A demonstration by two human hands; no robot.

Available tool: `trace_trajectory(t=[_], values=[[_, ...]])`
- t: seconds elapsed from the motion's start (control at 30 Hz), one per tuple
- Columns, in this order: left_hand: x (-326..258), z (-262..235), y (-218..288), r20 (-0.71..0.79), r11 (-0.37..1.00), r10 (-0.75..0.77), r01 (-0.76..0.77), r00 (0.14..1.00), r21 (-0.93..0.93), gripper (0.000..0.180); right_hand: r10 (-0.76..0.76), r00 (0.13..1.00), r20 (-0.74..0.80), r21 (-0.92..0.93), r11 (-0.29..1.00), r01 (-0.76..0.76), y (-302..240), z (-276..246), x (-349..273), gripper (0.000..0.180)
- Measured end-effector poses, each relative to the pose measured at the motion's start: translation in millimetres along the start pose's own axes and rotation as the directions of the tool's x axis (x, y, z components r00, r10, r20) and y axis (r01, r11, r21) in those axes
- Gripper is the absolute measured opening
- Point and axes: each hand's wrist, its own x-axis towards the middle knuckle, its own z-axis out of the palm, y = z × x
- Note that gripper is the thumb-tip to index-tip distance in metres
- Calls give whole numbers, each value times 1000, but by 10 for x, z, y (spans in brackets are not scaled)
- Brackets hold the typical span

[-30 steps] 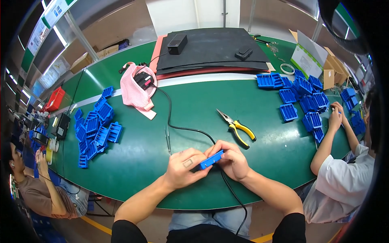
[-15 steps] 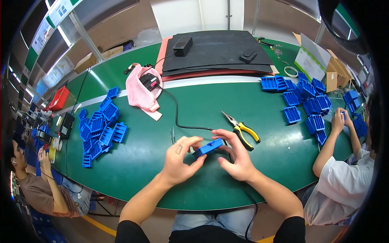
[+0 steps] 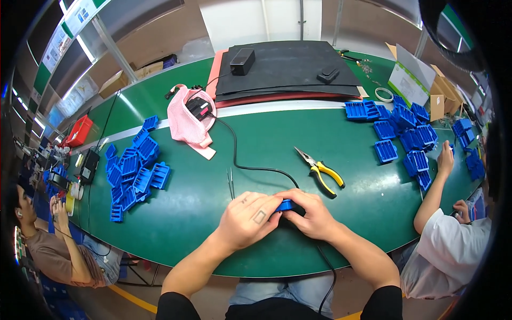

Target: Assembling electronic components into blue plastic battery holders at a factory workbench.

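Close to the table's front edge, my left hand (image 3: pixel 246 220) and my right hand (image 3: pixel 313 216) meet around a small blue plastic part (image 3: pixel 286 205). Fingers and thumbs of both hands are closed on it, and they cover most of it. A black cable (image 3: pixel 261 169) passes behind my right hand. Beyond the right hand lie needle-nose pliers (image 3: pixel 333 174) with yellow and black handles. Thin metal tweezers (image 3: pixel 230 181) rest just past my left hand.
Piles of blue slotted plastic parts lie at left (image 3: pixel 128 165) and right (image 3: pixel 385 151). A pink cloth pouch (image 3: pixel 186 125) holds a black device. Black sheets (image 3: pixel 288 69) are stacked at the back. Co-workers sit on both sides; a red bin (image 3: pixel 80 130) stands far left.
My hands have come together and closed over the blue part, which is now turned and mostly covered. The right co-worker's hands have moved apart.
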Motion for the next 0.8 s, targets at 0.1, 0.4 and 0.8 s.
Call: trace_trajectory(t=[0.1,0.4,0.8], values=[[-10,-24,15,16,997,43,-43,999,56,36,-11,999,38,-12,1000,11,-14,-29,13,30],[-80,24,-27,1,987,-20,20,1000,-161,37,-39,997,67,-58,997,43,33,-45,-18,28],[-3,-31,-89,121,990,-136,141,983,-31,49,-19,999,-27,-150,989,14,6,-172,15,23]])
